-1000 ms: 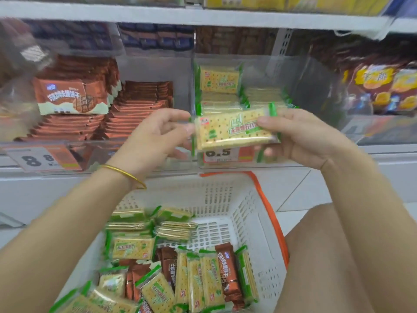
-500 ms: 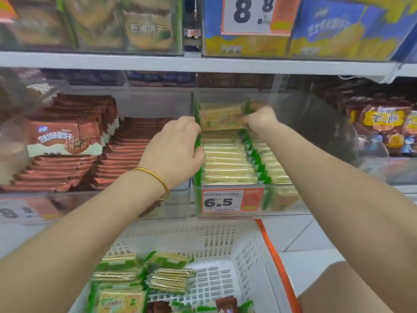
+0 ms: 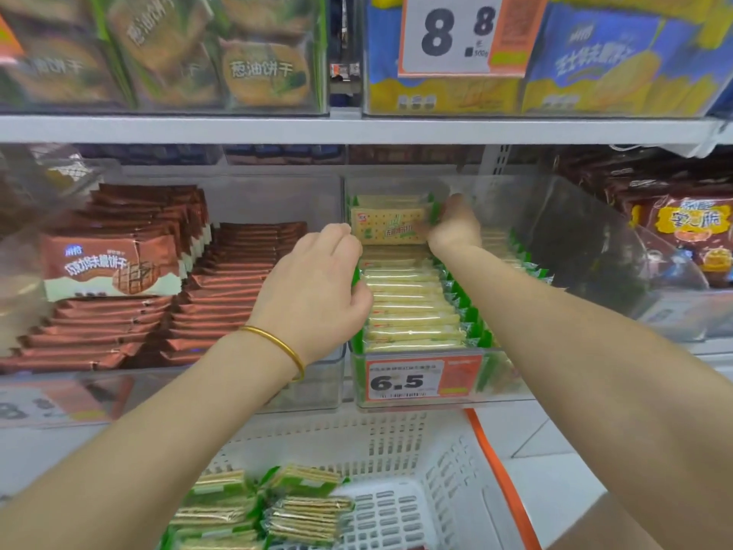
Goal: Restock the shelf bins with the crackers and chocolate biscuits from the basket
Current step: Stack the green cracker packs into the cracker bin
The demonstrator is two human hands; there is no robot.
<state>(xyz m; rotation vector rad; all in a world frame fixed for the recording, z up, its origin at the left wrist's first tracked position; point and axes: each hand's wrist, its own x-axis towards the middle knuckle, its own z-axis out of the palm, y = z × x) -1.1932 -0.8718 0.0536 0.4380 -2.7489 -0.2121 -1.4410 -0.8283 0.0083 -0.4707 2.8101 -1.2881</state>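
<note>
Gold-bangled left hand (image 3: 317, 287) curls against the cracker row (image 3: 412, 307) at the left side of the clear bin (image 3: 575, 248); I cannot tell whether it grips. The right hand (image 3: 456, 226) pinches the right end of a cracker pack (image 3: 390, 228), upright at the bin's back. Placing step, I judge. Next: let go and reach for the basket (image 3: 396, 450) below the bin.

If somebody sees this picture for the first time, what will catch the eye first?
In the clear bin at the centre, the right hand pinches a green-and-yellow cracker packet upright at the back, and the left hand rests against the row of crackers. Above hangs a big 8.8 price tag; brown chocolate biscuit packets fill the neighbouring bin on the left.
</note>
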